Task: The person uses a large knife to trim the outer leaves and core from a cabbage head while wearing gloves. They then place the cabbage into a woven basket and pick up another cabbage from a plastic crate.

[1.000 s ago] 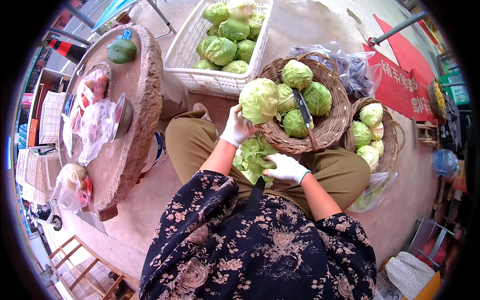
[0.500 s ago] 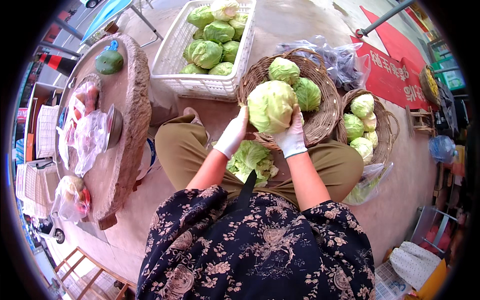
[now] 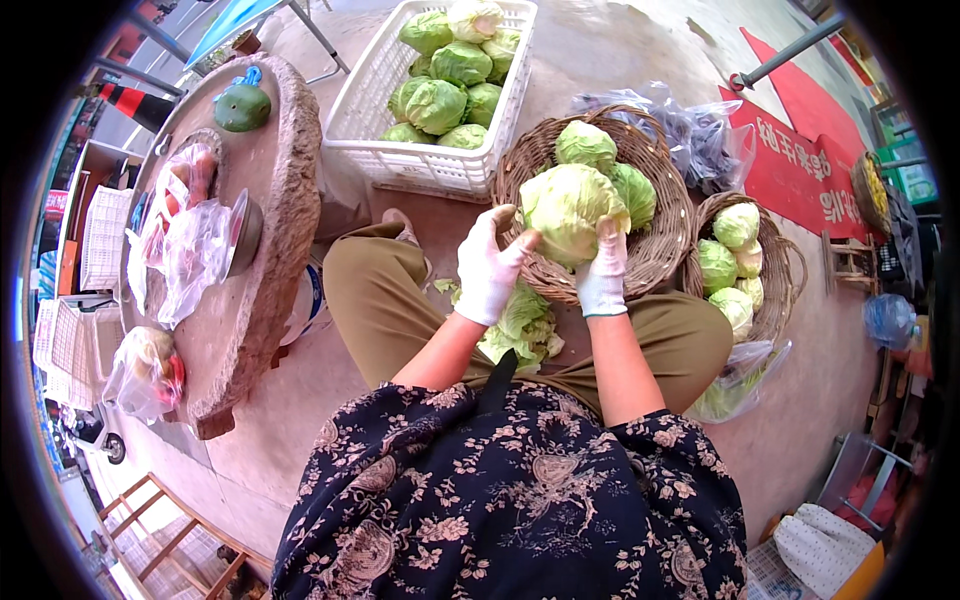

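A pale green cabbage [image 3: 568,218] is in front of me, over the near part of a large round wicker basket [image 3: 668,240]. My right hand [image 3: 604,272], in a white glove, grips its right side with the thumb on the front. My left hand [image 3: 490,268], gloved too, is beside its left side with fingers apart; the thumb tip is close to the cabbage, and I cannot tell whether it touches. More cabbages [image 3: 634,195] sit in the basket behind. Loose green leaves [image 3: 525,325] lie on the floor between my legs.
A white plastic crate [image 3: 415,165] of cabbages stands ahead. Right are a smaller wicker basket [image 3: 772,312] with several cabbages and a plastic bag [image 3: 735,385] of greens. A stone-edged table [image 3: 285,200] with bagged produce [image 3: 190,255] stands left. Dark-filled clear bags [image 3: 710,145] lie behind the basket.
My left hand has come away from the cabbage's left side and its fingers have spread. The right hand still holds the cabbage. The whole view has shifted slightly.
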A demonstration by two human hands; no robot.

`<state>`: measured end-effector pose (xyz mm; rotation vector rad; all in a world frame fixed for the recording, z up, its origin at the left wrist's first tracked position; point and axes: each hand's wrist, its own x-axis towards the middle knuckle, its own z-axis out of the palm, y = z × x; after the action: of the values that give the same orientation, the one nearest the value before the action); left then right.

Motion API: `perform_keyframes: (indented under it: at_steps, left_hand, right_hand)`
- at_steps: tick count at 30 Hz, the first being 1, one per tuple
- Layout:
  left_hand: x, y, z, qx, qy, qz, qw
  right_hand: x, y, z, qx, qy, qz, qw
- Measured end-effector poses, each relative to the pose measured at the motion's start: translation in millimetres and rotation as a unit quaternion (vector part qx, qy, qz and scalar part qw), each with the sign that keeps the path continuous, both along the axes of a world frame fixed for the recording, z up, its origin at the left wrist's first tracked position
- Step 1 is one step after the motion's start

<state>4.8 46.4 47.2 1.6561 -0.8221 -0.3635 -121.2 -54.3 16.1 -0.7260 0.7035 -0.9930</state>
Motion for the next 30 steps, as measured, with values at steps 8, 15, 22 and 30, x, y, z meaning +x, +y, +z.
perform_keyframes:
  at_steps: [8,15,22,30]
  left_hand:
    - [27.5,-2.3,0.4,0.023,-0.001,0.012,1.0]
    - [78.2,-14.2,-30.7,0.042,0.078,-0.005,0.996]
    - [63.1,-1.9,-4.4,0.134,0.178,-0.03,0.974]
    - [52.1,8.6,-22.9,0.113,0.065,-0.15,0.98]
  right_hand:
    - [-11.8,2.0,-12.0,-0.04,0.06,-0.008,0.997]
    - [-25.1,3.3,-7.7,0.088,-0.07,0.144,0.983]
    - [-24.2,5.5,-15.7,0.107,-0.084,0.135,0.981]
    - [-22.3,3.0,-22.2,0.132,-0.082,0.112,0.982]
